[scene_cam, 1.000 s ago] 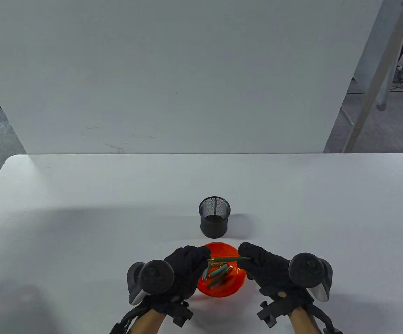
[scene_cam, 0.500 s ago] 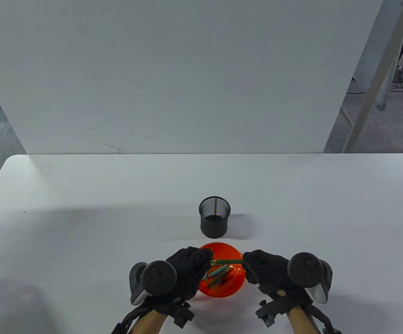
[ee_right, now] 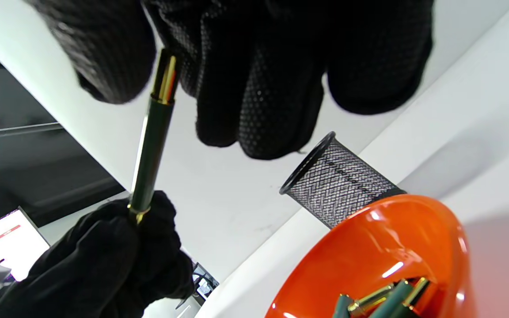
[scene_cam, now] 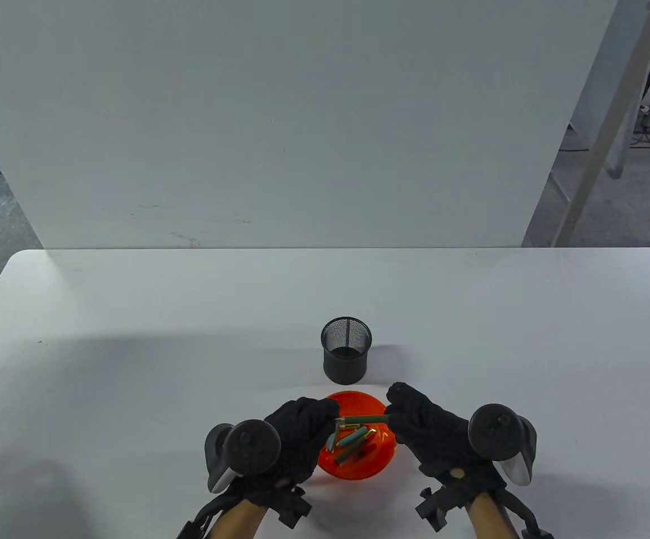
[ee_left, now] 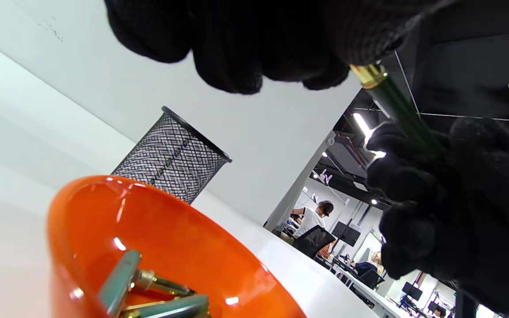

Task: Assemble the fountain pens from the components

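A dark green pen barrel (scene_cam: 365, 419) with gold rings is held level above the orange bowl (scene_cam: 378, 464). My left hand (scene_cam: 325, 418) pinches its left gold end, seen in the left wrist view as the pen (ee_left: 396, 110) coming out from under my fingers. My right hand (scene_cam: 397, 415) grips the other end, where the pen (ee_right: 150, 154) has a gold band near my fingers (ee_right: 254, 88). Several green and gold pen parts (scene_cam: 353, 441) lie in the bowl (ee_left: 170, 229) (ee_right: 387, 256).
A black mesh pen cup (scene_cam: 346, 356) stands upright just behind the bowl, also visible as the cup (ee_left: 172, 157) and the cup (ee_right: 338, 176) in the wrist views. A white board stands along the table's far edge. People and office chairs show far off in the left wrist view.
Both hands stay on the pen over the bowl. The right hand drew slightly nearer me, then shifted back up and leftward; the pen stays roughly level.
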The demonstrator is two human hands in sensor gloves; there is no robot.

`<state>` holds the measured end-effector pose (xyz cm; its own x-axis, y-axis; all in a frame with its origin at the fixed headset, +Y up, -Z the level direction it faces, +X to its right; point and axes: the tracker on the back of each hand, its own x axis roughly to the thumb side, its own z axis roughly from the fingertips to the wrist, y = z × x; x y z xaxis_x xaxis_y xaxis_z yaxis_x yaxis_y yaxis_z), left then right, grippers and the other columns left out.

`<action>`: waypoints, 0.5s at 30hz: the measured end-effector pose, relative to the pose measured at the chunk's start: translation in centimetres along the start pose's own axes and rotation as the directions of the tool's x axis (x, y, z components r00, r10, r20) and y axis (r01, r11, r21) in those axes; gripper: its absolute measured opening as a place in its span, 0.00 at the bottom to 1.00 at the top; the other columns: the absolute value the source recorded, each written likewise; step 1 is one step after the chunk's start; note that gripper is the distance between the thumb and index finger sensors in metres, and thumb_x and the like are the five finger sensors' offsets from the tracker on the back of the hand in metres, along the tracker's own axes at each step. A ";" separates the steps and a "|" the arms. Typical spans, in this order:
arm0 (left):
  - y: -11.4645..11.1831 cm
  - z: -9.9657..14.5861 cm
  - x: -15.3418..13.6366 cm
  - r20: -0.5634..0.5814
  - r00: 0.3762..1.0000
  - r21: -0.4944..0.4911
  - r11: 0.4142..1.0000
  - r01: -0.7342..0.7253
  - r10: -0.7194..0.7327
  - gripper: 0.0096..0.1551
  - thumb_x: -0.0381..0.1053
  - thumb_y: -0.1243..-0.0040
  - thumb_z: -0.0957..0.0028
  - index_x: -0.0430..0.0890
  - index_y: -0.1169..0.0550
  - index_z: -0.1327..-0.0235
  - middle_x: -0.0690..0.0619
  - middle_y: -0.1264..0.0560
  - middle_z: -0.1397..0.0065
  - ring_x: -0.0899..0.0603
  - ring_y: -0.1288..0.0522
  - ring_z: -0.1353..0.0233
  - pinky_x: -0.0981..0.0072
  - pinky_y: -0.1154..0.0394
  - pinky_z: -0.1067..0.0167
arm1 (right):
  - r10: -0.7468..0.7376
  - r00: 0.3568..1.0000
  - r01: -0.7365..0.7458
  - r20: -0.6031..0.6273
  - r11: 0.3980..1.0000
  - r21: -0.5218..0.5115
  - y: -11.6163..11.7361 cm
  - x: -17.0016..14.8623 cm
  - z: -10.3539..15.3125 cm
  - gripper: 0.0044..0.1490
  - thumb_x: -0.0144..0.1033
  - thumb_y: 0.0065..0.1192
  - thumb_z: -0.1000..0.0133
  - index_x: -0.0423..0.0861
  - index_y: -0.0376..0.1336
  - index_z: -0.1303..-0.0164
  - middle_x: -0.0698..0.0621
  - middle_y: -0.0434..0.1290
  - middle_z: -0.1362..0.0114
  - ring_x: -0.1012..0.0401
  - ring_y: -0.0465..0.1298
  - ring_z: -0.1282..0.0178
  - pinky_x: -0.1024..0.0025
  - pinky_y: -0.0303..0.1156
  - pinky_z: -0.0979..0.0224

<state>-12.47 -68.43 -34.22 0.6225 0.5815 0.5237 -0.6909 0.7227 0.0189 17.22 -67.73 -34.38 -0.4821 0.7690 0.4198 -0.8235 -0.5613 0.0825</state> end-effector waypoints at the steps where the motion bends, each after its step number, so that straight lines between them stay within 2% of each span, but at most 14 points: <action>1: -0.1 0.0 0.1 -0.001 1.000 -0.006 1.000 -0.001 0.001 0.26 0.57 0.46 0.40 0.52 0.24 0.30 0.52 0.23 0.37 0.43 0.22 0.39 0.42 0.28 0.35 | -0.006 1.000 0.006 0.000 1.000 -0.002 0.0 0.0 0.0 0.34 0.51 0.61 0.39 0.47 0.62 0.25 0.53 0.79 0.35 0.56 0.82 0.48 0.52 0.78 0.41; 4: -0.1 0.0 0.2 0.008 1.000 -0.006 1.000 0.009 -0.009 0.26 0.57 0.46 0.40 0.52 0.24 0.30 0.52 0.23 0.37 0.43 0.22 0.39 0.42 0.28 0.35 | -0.023 1.000 0.023 -0.008 0.999 -0.026 0.1 0.0 0.0 0.29 0.48 0.62 0.39 0.45 0.68 0.32 0.53 0.82 0.44 0.60 0.83 0.55 0.55 0.80 0.44; 6: -0.2 0.0 0.2 0.013 1.000 -0.010 1.000 0.007 -0.007 0.26 0.57 0.46 0.40 0.52 0.24 0.30 0.53 0.23 0.37 0.43 0.22 0.39 0.42 0.28 0.35 | -0.007 1.000 0.005 -0.025 0.999 -0.049 0.1 -0.1 0.0 0.31 0.52 0.58 0.39 0.41 0.71 0.39 0.53 0.84 0.53 0.61 0.84 0.60 0.56 0.81 0.47; 9: -0.2 0.0 0.6 0.033 0.999 -0.004 1.000 0.026 -0.026 0.26 0.57 0.46 0.40 0.52 0.24 0.30 0.53 0.23 0.37 0.43 0.22 0.39 0.42 0.28 0.35 | 0.017 0.999 -0.020 -0.039 0.998 -0.063 0.1 -0.1 0.1 0.33 0.57 0.53 0.39 0.42 0.75 0.49 0.56 0.84 0.61 0.62 0.84 0.65 0.56 0.81 0.48; 15: -0.2 0.0 0.9 0.049 0.998 -0.002 0.999 0.035 -0.035 0.26 0.57 0.45 0.40 0.52 0.24 0.30 0.53 0.23 0.37 0.44 0.22 0.39 0.42 0.28 0.35 | 0.014 0.997 -0.020 -0.070 0.996 -0.083 0.0 -0.5 0.2 0.37 0.61 0.47 0.38 0.44 0.78 0.63 0.58 0.84 0.72 0.63 0.84 0.73 0.57 0.82 0.52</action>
<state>-11.78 -68.11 -33.73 0.6276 0.5367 0.5640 -0.6677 0.7436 0.0353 17.52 -68.12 -34.39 -0.5135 0.7803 0.3570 -0.8357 -0.5492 -0.0017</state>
